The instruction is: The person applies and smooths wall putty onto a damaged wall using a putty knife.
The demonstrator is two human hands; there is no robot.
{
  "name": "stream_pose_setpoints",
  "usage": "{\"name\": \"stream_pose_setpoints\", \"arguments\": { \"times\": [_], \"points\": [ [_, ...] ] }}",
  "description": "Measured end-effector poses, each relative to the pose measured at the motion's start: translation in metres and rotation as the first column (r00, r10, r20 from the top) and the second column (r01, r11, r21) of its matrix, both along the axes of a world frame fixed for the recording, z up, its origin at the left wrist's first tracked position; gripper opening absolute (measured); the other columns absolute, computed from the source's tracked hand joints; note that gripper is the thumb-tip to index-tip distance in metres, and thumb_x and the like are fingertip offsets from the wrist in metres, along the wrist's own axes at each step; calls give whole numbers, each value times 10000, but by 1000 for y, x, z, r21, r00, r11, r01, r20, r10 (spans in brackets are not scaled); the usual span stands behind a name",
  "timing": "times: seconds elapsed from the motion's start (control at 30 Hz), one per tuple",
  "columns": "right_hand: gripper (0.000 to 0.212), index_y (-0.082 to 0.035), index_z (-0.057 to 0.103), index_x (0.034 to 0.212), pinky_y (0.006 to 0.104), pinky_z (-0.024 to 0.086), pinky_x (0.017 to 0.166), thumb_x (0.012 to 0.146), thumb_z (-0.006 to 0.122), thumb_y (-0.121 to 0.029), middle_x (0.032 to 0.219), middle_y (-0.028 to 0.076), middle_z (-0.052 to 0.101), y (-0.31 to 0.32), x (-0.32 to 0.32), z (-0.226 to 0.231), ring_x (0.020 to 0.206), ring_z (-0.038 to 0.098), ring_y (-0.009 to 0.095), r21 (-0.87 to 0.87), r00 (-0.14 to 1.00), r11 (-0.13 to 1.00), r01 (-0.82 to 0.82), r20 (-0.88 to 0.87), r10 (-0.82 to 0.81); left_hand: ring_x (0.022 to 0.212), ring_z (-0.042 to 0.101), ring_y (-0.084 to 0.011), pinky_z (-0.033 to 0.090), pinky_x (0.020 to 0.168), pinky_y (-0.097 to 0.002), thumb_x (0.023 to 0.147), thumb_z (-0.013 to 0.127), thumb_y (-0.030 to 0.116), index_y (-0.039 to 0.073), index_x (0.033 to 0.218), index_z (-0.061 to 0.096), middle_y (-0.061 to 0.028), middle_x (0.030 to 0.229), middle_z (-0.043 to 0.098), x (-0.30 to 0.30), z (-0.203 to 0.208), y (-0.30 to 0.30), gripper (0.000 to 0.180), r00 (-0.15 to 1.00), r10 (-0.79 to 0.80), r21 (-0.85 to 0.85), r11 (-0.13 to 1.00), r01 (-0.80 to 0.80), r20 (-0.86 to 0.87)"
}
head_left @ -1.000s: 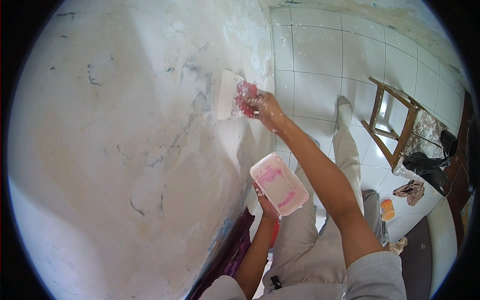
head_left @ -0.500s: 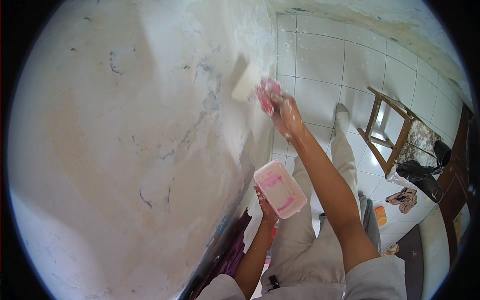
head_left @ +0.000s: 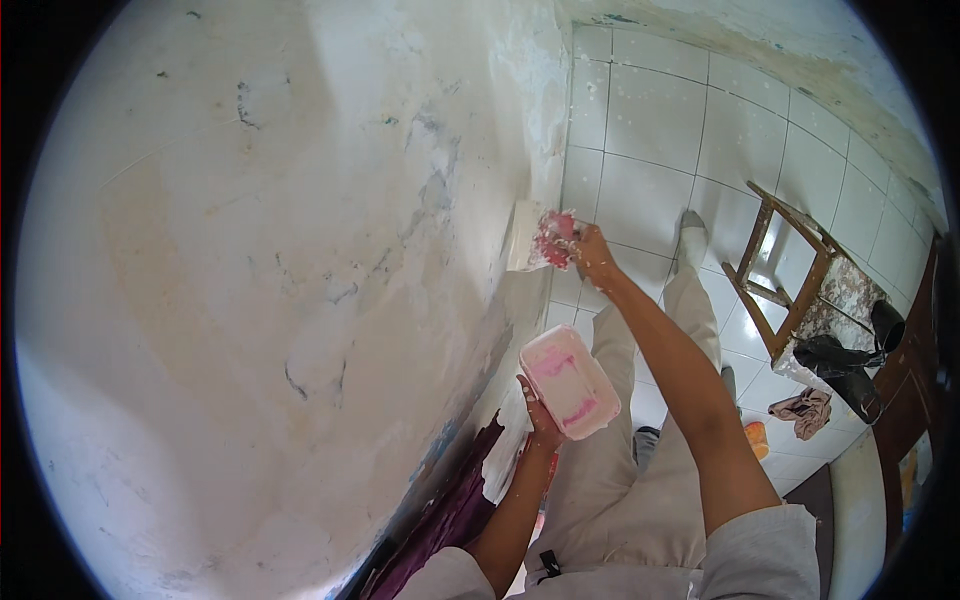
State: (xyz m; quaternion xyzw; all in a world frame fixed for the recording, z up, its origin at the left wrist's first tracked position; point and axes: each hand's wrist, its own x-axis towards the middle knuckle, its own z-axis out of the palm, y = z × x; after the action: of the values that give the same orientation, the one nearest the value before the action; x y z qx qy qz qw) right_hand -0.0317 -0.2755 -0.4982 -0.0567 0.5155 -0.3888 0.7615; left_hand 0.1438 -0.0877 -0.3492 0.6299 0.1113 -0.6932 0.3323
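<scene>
R hand (head_left: 594, 254) fingers wrapped on scraper (head_left: 553, 240), blade (head_left: 521, 238) at wall (head_left: 300, 220). L hand (head_left: 540, 416) gripping pink-smeared tub (head_left: 568, 382), nr body. 1 stool (head_left: 818, 270) on floor (head_left: 650, 115), R.

L hand (head_left: 542, 415): some fingers hidden under pale-pink rectangular tub (head_left: 570, 380). R hand (head_left: 596, 257): fingertips too small to tell apart on red, white-spattered scraper handle (head_left: 553, 240); can't tell if wide off-white blade (head_left: 523, 236) touches mottled off-white wall (head_left: 250, 300). Orange rounded container (head_left: 757, 440) (just a bit shows) part-hidden behind bare R arm (head_left: 690, 370). Crumpled purple sheet (head_left: 450, 527) cut off at btm edge; dark-brown panelled door (head_left: 903, 400) cut by R rim.
</scene>
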Motion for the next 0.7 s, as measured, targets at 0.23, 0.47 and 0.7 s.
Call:
{"name": "stream_pose_setpoints", "arguments": {
  "times": [0.23, 0.47, 0.7],
  "points": [
    [277, 37, 663, 1158, 261, 496, 890, 895, 691, -46, 1100, 57, 700, -58, -34, 52, 973, 633, 118, -466, 988, 873, 144, 119, -100, 1252, 508, -314, 443, 1040, -533, 937, 343, 734, 151, 1452, 401, -88, 1378, 509, -16, 3, -6, 779, 1000, 31, -82, 996, -31, 1],
    [321, 45, 654, 1166, 262, 543, 728, 848, 671, -3, 1033, 91, 727, -91, -19, 0, 847, 671, 126, -350, 969, 928, 127, -154, -191, 1245, 504, -312, 428, 1059, -502, 955, 348, 707, 126, 1439, 411, -99, 1384, 504, -30, 12, -15, 759, 998, 50, -70, 996, -48, 24],
    [378, -4, 618, 1258, 267, 538, 834, 897, 685, -96, 1072, 68, 706, -76, -47, -9, 919, 656, 123, -179, 986, 972, 153, -42, -163, 1247, 500, -309, 420, 1066, -501, 968, 336, 690, 121, 1441, 403, -111, 1371, 508, -30, 11, -17, 743, 998, 47, -97, 994, -43, 45]
  ]
}}
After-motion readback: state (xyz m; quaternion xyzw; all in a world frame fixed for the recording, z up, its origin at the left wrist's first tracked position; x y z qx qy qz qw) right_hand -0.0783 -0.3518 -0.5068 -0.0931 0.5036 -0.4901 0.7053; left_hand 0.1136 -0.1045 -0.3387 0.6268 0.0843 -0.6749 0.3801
